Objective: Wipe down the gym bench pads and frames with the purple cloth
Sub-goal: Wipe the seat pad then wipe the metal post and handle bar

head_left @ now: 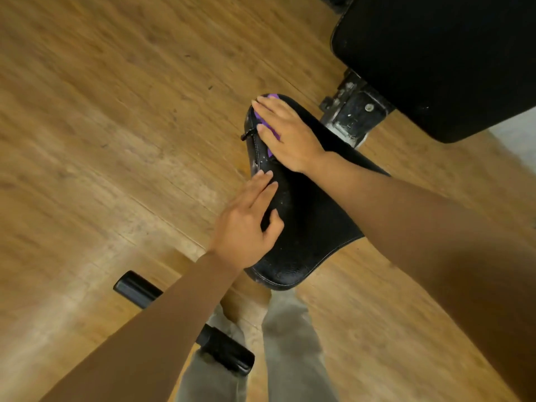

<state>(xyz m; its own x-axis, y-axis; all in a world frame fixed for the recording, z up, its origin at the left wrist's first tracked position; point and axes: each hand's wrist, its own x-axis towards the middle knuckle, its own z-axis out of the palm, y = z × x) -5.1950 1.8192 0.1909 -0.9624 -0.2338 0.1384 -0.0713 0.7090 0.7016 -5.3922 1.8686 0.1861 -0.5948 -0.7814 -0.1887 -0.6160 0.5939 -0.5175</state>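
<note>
A black padded seat pad (307, 227) of the gym bench fills the middle of the head view, speckled with white marks. My right hand (285, 134) lies flat on its far end and presses the purple cloth (271, 129) onto the pad; only slivers of cloth show under the fingers. Nearer to me, my left hand (249, 221) rests on the pad's left edge with straight fingers and the thumb on top. A larger black back pad (441, 59) stands at the upper right. The scuffed metal frame bracket (352, 116) joins the two pads.
Wooden floor (116, 126) surrounds the bench. A black foam roller bar (139, 288) and its other end (229, 352) lie low at the front left, partly behind my left forearm. My legs in grey trousers (287, 349) stand below the seat pad.
</note>
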